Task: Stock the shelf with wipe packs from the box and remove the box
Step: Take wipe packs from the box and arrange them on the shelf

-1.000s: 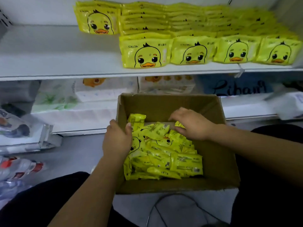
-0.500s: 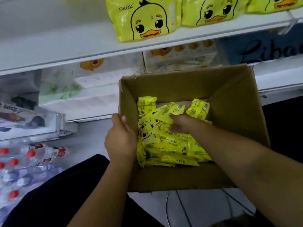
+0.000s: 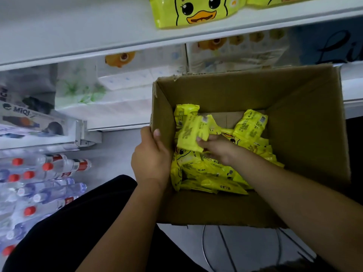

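Now R fingers (image 3: 208, 138) round pack (image 3: 191, 131)

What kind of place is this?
Probably a shop: a white shelf carries duck wipe packs, bottled water is stacked low on the left, and a cardboard box holds more packs.

The top edge cuts off the large yellow duck-faced wipe pack (image 3: 196, 12) on the white upper shelf (image 3: 78, 36). The small yellow wipe pack (image 3: 193, 133) pinched by the right hand (image 3: 218, 148) is motion-blurred, its print unreadable. Apart from the thumb, the left hand (image 3: 151, 158) hides its own fingers at the brown cardboard box (image 3: 163, 114). The left edge crops the clear red-capped water bottles (image 3: 29, 183).
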Tool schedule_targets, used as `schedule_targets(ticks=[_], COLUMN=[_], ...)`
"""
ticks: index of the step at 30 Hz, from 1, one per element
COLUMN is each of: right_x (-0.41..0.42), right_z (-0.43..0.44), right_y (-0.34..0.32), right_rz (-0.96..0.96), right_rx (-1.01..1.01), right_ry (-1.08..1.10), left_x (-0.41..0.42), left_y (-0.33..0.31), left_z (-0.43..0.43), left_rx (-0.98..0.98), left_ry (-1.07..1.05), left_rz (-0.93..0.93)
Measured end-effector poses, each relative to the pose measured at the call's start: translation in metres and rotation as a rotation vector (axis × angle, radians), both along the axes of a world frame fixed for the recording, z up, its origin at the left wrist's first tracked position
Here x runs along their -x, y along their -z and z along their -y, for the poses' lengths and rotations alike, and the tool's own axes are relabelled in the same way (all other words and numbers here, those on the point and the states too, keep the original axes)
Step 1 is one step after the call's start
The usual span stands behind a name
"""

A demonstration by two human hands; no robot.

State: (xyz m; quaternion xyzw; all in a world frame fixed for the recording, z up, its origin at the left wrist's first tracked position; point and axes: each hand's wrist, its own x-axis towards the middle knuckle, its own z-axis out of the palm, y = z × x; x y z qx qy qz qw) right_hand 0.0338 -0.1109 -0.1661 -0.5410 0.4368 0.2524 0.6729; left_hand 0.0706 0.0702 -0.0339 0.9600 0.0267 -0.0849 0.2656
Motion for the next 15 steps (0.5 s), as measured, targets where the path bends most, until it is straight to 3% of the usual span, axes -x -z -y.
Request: schedule_targets(ticks=[2, 7, 10, 15], right_x=[0.005, -0.004, -0.008, -0.001], right_z=[-0.019, -0.045, -0.042, -0.03], right_y=[0.004, 0.013, 0.01, 0.009], right_rz=[-0.017, -0.064, -0.134, -0.104], right_rx=[0.066, 0.496, 0.491, 0.27], right_ry=[-0.132, -0.491, -0.522, -0.393], left_x=[0.001, 0.0, 0.0, 0.0], left_y=[0.0, 0.002, 0.001, 0.0], left_z=[0.0, -0.001, -0.001, -0.001], left_rx=[-0.004, -0.005, -0.003, -0.003], left_ry=[-0.003, 0.0, 0.005, 0.014], left_rz=[0.007, 0.013, 0.016, 0.031])
